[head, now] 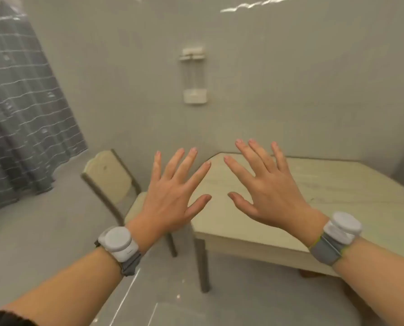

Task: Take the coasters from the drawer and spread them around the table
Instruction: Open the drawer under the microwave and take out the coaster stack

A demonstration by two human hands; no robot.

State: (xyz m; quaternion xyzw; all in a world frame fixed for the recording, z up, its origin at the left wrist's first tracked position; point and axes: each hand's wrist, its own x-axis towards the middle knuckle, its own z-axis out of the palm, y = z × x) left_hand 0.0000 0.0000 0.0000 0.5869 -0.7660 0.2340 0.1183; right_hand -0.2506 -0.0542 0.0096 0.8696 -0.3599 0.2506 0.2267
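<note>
My left hand point(172, 191) and my right hand point(266, 189) are held up side by side in front of me, backs toward the camera, fingers spread, nothing in either. Each wrist carries a white round device on a grey strap. Behind and below the hands stands a pale beige table point(351, 191) with a bare top. No coasters and no drawer are in view.
A beige chair point(109, 175) with a dark frame stands at the table's left corner. A grey checked curtain point(19, 114) hangs at the far left. A white fixture point(194, 76) is mounted on the wall behind. Grey floor lies below.
</note>
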